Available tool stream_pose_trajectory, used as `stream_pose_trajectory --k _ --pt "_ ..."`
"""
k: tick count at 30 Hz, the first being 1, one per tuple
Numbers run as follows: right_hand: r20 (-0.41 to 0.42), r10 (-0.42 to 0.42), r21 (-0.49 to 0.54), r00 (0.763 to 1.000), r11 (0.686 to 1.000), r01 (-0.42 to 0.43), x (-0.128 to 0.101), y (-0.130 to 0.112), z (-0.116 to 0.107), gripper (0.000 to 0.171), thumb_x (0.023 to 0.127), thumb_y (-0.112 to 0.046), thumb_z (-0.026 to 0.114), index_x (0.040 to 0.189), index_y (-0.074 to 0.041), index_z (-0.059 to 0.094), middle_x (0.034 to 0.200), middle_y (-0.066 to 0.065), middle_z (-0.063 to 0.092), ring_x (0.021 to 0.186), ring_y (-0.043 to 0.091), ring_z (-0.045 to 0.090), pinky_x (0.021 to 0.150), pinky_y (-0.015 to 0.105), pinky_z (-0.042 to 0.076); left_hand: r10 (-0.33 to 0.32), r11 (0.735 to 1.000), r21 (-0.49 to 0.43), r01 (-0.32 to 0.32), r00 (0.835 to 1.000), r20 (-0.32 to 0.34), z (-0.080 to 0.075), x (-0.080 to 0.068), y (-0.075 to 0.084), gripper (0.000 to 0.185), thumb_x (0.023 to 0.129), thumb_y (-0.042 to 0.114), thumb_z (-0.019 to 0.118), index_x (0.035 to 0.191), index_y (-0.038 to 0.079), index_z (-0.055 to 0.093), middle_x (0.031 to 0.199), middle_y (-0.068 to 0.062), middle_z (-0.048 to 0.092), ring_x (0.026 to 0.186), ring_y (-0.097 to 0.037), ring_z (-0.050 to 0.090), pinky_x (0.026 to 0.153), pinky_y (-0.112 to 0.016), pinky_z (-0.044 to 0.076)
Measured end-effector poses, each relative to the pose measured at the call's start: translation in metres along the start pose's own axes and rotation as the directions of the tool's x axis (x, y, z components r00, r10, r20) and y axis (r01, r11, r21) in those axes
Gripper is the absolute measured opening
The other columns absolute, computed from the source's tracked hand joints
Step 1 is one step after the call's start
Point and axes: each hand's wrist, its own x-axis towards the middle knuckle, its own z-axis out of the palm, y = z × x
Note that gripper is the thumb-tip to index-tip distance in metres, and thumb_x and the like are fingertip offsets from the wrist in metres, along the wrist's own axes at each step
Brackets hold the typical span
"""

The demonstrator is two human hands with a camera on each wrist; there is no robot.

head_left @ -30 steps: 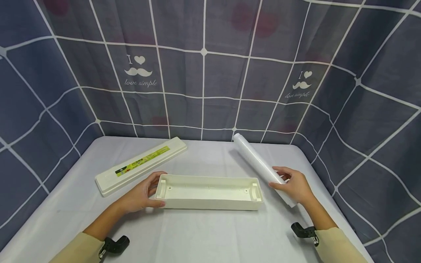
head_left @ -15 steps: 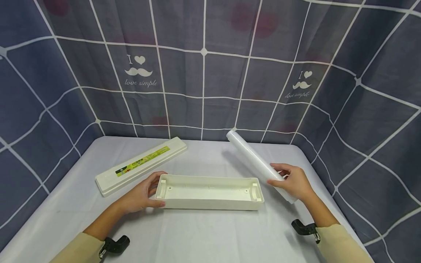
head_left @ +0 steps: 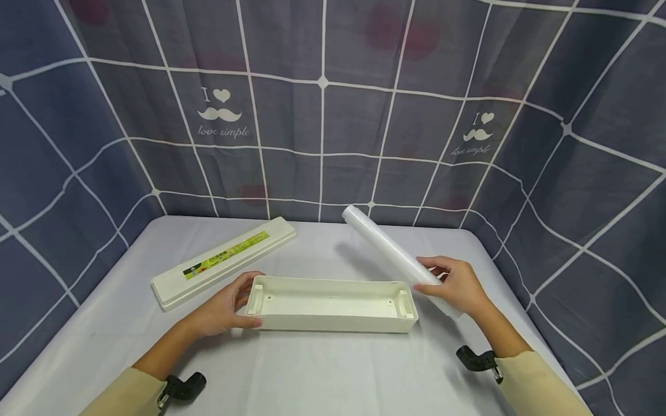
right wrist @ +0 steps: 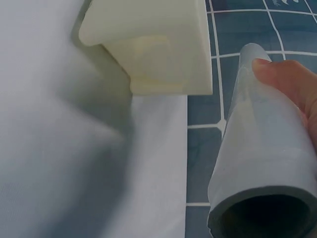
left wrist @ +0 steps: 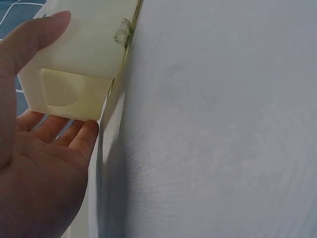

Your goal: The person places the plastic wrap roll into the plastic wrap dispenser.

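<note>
Head view: the right hand (head_left: 458,286) grips a white roll (head_left: 387,248) by its near end, tilted above the open tray (head_left: 331,303); the left hand (head_left: 224,306) clasps the tray's left end. The long, smooth roll may slip or knock the tray's rim.

Cream lid (head_left: 224,261) with a green and yellow label, lying flat and slanted on the far left of the worktop (head_left: 322,370). White cloth over the worktop. Dark blue curtain (head_left: 322,127) with a white grid behind and on both sides, printed with a moustache, a heart and "love simple". Two black clips (head_left: 182,388) near the front edge, well apart.
</note>
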Motion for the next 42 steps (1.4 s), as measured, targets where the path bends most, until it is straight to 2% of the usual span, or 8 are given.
stream_pose_trajectory --k 5,14,25,28,34,42 --pt "0.009 -0.036 0.013 0.999 0.999 0.036 0.003 -0.006 0.004 0.058 0.07 -0.025 0.096 0.123 -0.014 0.076 0.106 0.006 0.078 0.08 0.007 0.067 0.066 0.022 0.057 0.008 1.0 -0.003 -0.008 1.0 -0.002 0.0 0.0 0.0 0.099 0.075 0.007 0.091 0.153 0.001 0.03 0.153 -0.024 0.04 0.141 -0.031 0.046 0.107 -0.009 0.043" --pt "0.047 -0.086 0.037 0.995 0.996 0.084 0.006 -0.015 0.012 0.058 0.07 -0.027 0.096 0.122 -0.013 0.076 0.106 0.004 0.078 0.082 0.008 0.067 0.067 0.023 0.057 0.009 1.0 -0.006 -0.009 1.0 -0.003 0.0 0.0 0.001 0.101 0.074 0.005 0.091 0.153 0.0 0.029 0.153 -0.025 0.039 0.142 -0.031 0.046 0.107 -0.011 0.044" --pt "0.094 -0.109 0.036 0.99 0.994 0.106 0.008 -0.026 0.015 0.058 0.07 -0.023 0.096 0.123 -0.012 0.075 0.107 0.003 0.077 0.081 0.008 0.067 0.066 0.026 0.058 0.004 0.999 -0.035 -0.004 1.0 -0.002 -0.001 -0.001 0.002 0.104 0.072 0.002 0.091 0.154 -0.001 0.027 0.154 -0.025 0.038 0.142 -0.032 0.044 0.107 -0.012 0.045" --pt "0.106 -0.103 0.041 0.989 0.994 0.099 0.007 -0.027 0.016 0.058 0.071 -0.022 0.095 0.123 -0.011 0.075 0.106 0.003 0.077 0.08 0.008 0.067 0.067 0.027 0.058 0.006 0.999 -0.042 -0.006 1.0 0.006 -0.002 -0.001 0.0 0.106 0.072 0.002 0.091 0.155 -0.001 0.025 0.156 -0.025 0.037 0.143 -0.028 0.044 0.108 -0.011 0.043" --pt "0.144 -0.118 0.055 0.983 0.992 0.111 0.007 -0.029 0.018 0.055 0.073 -0.022 0.094 0.123 -0.011 0.074 0.109 0.003 0.077 0.084 0.009 0.068 0.069 0.027 0.058 0.038 0.996 -0.085 -0.035 0.999 0.032 -0.007 -0.001 -0.003 0.107 0.075 0.0 0.089 0.157 -0.004 0.02 0.158 -0.028 0.033 0.144 -0.016 0.044 0.11 -0.012 0.042" --pt "0.197 -0.162 0.073 0.967 0.986 0.15 0.01 -0.03 0.018 0.054 0.075 -0.026 0.093 0.124 -0.012 0.074 0.113 0.003 0.076 0.087 0.011 0.068 0.071 0.025 0.057 0.068 0.989 -0.133 -0.062 0.997 0.04 -0.009 -0.002 -0.003 0.105 0.075 -0.005 0.086 0.157 -0.006 0.02 0.157 -0.032 0.031 0.14 -0.016 0.047 0.11 -0.014 0.044"
